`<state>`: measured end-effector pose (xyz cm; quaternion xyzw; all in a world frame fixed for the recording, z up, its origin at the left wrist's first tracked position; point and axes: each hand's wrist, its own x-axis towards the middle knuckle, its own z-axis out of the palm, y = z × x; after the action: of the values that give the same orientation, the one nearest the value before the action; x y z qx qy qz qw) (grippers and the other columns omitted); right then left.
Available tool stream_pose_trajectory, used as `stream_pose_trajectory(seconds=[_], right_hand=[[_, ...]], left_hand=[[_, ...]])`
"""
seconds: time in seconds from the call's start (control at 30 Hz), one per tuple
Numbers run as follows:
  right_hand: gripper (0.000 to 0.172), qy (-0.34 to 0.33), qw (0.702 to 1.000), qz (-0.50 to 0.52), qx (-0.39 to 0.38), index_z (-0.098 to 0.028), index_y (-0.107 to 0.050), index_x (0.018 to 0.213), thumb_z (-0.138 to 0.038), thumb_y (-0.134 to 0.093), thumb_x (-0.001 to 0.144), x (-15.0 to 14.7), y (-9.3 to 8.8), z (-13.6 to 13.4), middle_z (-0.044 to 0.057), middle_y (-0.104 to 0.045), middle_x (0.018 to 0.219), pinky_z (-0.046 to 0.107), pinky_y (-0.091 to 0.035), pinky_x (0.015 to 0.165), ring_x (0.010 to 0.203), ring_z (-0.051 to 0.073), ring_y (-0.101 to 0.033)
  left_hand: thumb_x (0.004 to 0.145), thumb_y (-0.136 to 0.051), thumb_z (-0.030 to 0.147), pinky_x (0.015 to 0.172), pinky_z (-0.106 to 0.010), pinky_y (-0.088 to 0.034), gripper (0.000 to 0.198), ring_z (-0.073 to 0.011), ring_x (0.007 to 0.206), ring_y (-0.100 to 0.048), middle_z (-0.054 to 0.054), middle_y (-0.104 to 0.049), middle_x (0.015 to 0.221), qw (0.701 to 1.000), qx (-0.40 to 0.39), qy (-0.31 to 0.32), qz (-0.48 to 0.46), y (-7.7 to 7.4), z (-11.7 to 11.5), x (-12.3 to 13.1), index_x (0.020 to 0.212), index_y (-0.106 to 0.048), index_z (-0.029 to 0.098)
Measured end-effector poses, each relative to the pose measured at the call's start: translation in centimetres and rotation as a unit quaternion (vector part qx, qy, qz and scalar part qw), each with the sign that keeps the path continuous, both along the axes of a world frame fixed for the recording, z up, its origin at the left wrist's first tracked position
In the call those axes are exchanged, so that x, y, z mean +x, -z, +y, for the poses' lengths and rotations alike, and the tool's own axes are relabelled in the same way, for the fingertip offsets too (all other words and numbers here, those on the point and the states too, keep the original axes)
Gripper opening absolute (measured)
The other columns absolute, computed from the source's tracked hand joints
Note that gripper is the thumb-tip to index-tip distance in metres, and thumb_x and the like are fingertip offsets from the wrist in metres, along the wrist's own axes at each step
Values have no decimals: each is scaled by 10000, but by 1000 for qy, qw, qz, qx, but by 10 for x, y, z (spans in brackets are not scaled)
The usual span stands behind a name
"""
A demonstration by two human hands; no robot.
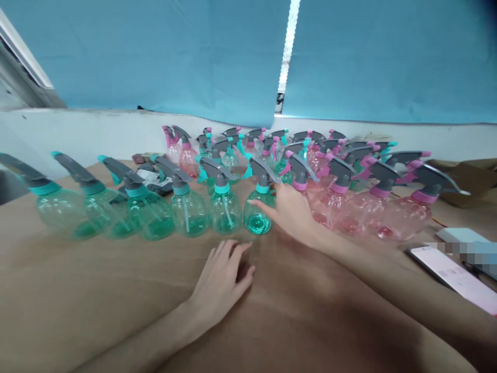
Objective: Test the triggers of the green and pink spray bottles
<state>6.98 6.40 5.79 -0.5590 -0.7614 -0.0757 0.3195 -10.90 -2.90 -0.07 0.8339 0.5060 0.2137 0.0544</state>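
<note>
A: Head view, first item. Where is the bottle in hand?
B: The green spray bottle stands on the brown table, in the front row near the middle. Five green bottles line up to its left, and pink bottles run on to its right.

A: Axis and heading?
B: Long axis vertical; base down, turquoise collar up. The grey spray head lies crosswise on top: turquoise nozzle end high and to the left, grey tail sloping down to the right. The green neighbours' nozzles likewise head left.

A: Right hand?
B: The right hand comes in from the right. Its thumb crosses the front of the bottle's shoulder; the other fingers pass behind, mostly hidden. Recorded as gripping the bottle.

A: Left hand?
B: The left hand is near the front row, on the camera side. Fingers parted and loosely curled, grip slack. Contact with the tabletop: cannot tell.

A: Surroundings?
B: A phone lies at the right; a blue sheet hangs behind.
</note>
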Motion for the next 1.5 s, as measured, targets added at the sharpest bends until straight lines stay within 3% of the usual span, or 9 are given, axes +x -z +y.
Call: stream_pose_trajectory(seconds=[0.33, 0.7, 0.83, 0.9, 1.0, 1.13, 1.2, 1.4, 1.5], right_hand=[[634, -2, 1000, -6, -6, -75, -530, 1174, -614, -477, 845, -2, -1, 4, 171, -687, 934, 377, -489, 619, 879, 337, -662], [633, -37, 999, 6, -18, -26, -515, 1174, -566, -520, 844, -3, -1, 4, 195, -683, 997, 420, -502, 709, 932, 352, -649], [652, -48, 998, 31, -18, -37, -505, 1208, -564, -549, 827, 5, -4, -9, 203, -654, 1129, 416, -500, 775, 1011, 332, -630], [564, -62, 996, 57, -18, -93, -543, 1192, -532, -554, 839, 15, -7, -20, 157, -666, 1141, 407, -493, 802, 1009, 298, -632], [310, -70, 995, 71, -29, -189, -653, 1002, -449, -555, 866, 39, -11, -37, 51, -725, 944, 370, -489, 757, 879, 236, -659], [213, -15, 995, 87, -55, -211, -660, 908, -392, -555, 866, 71, -13, -48, 33, -716, 855, 337, -479, 653, 740, 209, -660], [272, 16, 996, 81, -43, -196, -633, 990, -421, -558, 858, 79, -11, -46, 61, -718, 891, 360, -481, 676, 779, 237, -670], [769, 72, 993, 48, -82, -52, -443, 1286, -636, -529, 794, 71, -1, -25, 196, -671, 1114, 452, -497, 713, 963, 378, -651], [780, 76, 993, 16, -93, -44, -395, 1338, -596, -540, 808, 61, 1, -16, 218, -627, 1195, 455, -494, 736, 984, 380, -646]], left_hand=[[887, -515, 217, 881, -459, -425, 312, -282, 1041, -529, -89, -536, 1127, 1000, -6, 7, -16, 2, 0, -1, 1198, -490, 205], [882, -510, 217, 859, -468, -423, 308, -291, 1025, -545, -92, -545, 1107, 1000, -2, 8, -14, -1, 2, 0, 1188, -504, 189], [889, -500, 239, 859, -462, -427, 295, -286, 1020, -545, -90, -549, 1107, 1000, 2, 4, -18, -1, 1, -1, 1182, -506, 197], [892, -498, 247, 858, -453, -433, 294, -280, 1016, -545, -86, -550, 1108, 1000, 3, 5, -22, -1, 1, -1, 1182, -509, 207], [895, -496, 250, 860, -449, -433, 292, -274, 1009, -547, -80, -551, 1105, 1000, 3, 4, -25, -2, 1, -2, 1185, -510, 217], [897, -491, 257, 845, -449, -439, 278, -274, 989, -554, -79, -553, 1095, 1000, 2, 1, -25, -4, 2, -2, 1170, -524, 213], [903, -482, 260, 851, -442, -440, 262, -267, 988, -557, -73, -554, 1095, 999, 4, 8, -34, -7, 2, 0, 1156, -535, 219], [926, -456, 271, 872, -391, -455, 210, -234, 981, -563, -43, -574, 1054, 995, 16, 44, -86, -16, -5, 9, 1106, -563, 258], [920, -461, 256, 839, -368, -475, 188, -218, 939, -579, -40, -568, 1022, 993, -6, 56, -103, -16, -9, 16, 1076, -565, 251]])
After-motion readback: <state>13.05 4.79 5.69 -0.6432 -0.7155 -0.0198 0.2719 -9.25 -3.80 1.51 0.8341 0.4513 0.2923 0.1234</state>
